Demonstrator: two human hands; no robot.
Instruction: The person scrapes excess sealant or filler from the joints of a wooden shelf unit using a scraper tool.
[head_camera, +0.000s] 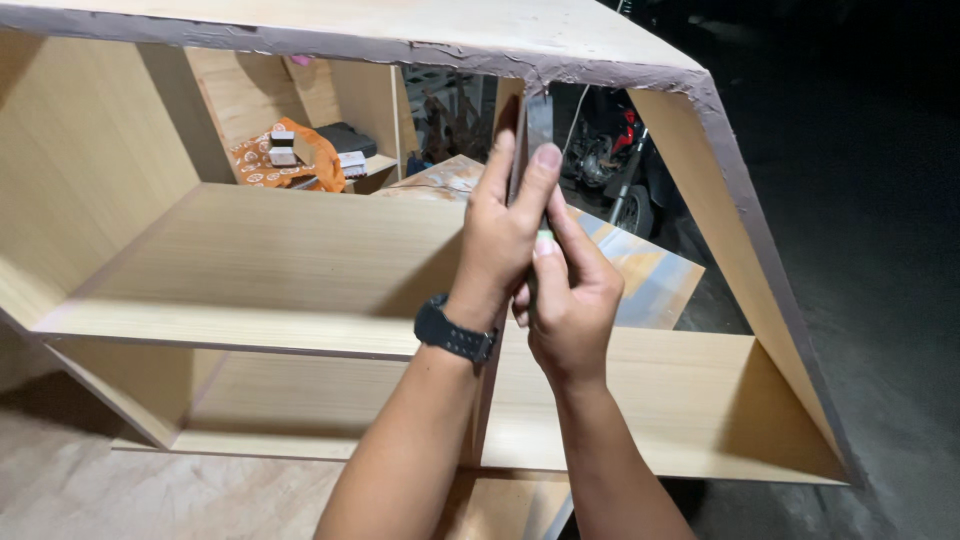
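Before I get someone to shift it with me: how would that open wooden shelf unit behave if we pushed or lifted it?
The shelf unit looks stiff: flat board panels joined as a box. Probably heavy and awkward for one person, since it fills the view. With no back panel visible, it might rack sideways if pushed at a corner. The left hand and right hand grip its upright divider.

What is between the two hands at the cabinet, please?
The head view shows the front edge of an upright wooden divider between the left hand and the right hand. Both hands grip it; nothing else is visible between them.
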